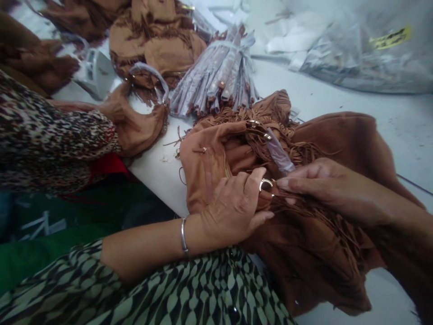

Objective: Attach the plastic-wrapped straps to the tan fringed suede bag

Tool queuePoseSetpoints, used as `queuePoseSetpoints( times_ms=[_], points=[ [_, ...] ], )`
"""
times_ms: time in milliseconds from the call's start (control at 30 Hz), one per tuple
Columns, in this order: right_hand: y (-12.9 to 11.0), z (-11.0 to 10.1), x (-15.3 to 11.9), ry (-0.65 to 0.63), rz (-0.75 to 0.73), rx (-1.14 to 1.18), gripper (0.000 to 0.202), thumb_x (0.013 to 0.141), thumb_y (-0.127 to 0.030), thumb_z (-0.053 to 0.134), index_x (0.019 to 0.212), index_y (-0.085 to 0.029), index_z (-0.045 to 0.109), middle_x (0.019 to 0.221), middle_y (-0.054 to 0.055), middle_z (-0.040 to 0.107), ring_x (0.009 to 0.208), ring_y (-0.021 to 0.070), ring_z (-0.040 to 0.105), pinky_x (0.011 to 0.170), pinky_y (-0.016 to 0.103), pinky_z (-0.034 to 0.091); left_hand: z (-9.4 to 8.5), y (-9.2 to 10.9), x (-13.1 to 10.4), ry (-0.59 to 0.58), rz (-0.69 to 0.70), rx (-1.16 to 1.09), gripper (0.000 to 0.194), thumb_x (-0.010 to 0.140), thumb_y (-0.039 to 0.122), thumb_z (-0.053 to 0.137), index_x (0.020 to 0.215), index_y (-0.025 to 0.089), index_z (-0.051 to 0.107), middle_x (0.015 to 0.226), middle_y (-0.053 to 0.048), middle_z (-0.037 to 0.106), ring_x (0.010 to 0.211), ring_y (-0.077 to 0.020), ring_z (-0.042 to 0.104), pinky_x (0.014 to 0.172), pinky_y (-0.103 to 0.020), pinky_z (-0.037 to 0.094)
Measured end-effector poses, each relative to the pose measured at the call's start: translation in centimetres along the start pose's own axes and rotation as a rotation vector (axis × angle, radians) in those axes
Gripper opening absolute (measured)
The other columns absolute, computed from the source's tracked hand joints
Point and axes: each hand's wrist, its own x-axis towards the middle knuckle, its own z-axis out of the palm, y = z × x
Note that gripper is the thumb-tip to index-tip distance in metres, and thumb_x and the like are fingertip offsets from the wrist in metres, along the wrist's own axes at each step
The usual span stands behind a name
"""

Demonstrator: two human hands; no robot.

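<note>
A brown fringed handbag (199, 176) lies in front of me on the white table. My left hand (233, 203) is closed on the bag's edge beside a gold ring (266, 184). Just right of that ring, my right hand (318, 185) pinches the end of a strap, whose tip is partly hidden by the fingers. A plastic-wrapped strap piece (279, 151) runs up from near my right fingers to gold hardware (253, 124) on the bag. Long thin fringe (321, 212) hangs below my right hand.
A bundle of plastic-wrapped straps (216, 72) stands beyond the bag. More brown bags (162, 49) are piled behind at the left. Another person's patterned sleeve (50, 135) reaches over the table's left side, near a bag (142, 126). A clear plastic sack (368, 63) lies far right.
</note>
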Motion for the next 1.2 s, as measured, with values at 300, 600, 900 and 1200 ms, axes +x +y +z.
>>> queuePoseSetpoints(
  times_ms=[300,600,900,1200],
  points=[
    [-3.0,3.0,-0.6,0.057,-0.073,-0.191,0.041,0.069,-0.05,0.05,0.053,-0.014,0.058,0.048,0.001,0.046,0.045,0.009,0.035,0.041,0.022,0.028,-1.7,-0.7,-0.2,0.075,-0.098,0.226,0.035,0.086,0.036,0.047,0.108,0.01,0.046,0.093,-0.01,0.059,0.089,-0.0256,0.054,0.079,-0.04,0.044],
    [-4.1,4.0,-1.0,-0.001,-0.141,-0.192,0.043,0.07,-0.051,0.057,0.049,-0.014,0.056,0.042,-0.002,0.041,0.042,0.0063,0.027,0.038,0.021,0.022,-4.6,-1.5,-1.0,0.026,0.042,0.307,0.022,0.083,0.037,0.045,0.081,0.016,0.048,0.075,-0.006,0.059,0.073,-0.0239,0.056,0.071,-0.039,0.043],
    [-4.5,5.1,-2.1,0.044,-0.139,0.011,0.036,0.069,-0.043,0.059,0.047,-0.016,0.051,0.044,-0.003,0.037,0.043,0.0062,0.026,0.039,0.023,0.018,-4.3,-2.4,-2.1,0.107,0.015,0.017,0.035,0.082,0.036,0.05,0.108,0.012,0.048,0.092,-0.007,0.062,0.085,-0.0219,0.06,0.076,-0.035,0.047],
    [-3.1,5.8,-1.4,0.03,-0.212,-0.166,0.033,0.074,-0.045,0.055,0.06,-0.015,0.056,0.055,-0.002,0.05,0.05,0.0087,0.039,0.047,0.022,0.031,-2.6,-4.2,-3.4,0.007,0.037,-0.116,0.027,0.089,0.042,0.043,0.092,0.015,0.047,0.083,-0.006,0.059,0.079,-0.0202,0.058,0.071,-0.035,0.047]
  ],
)
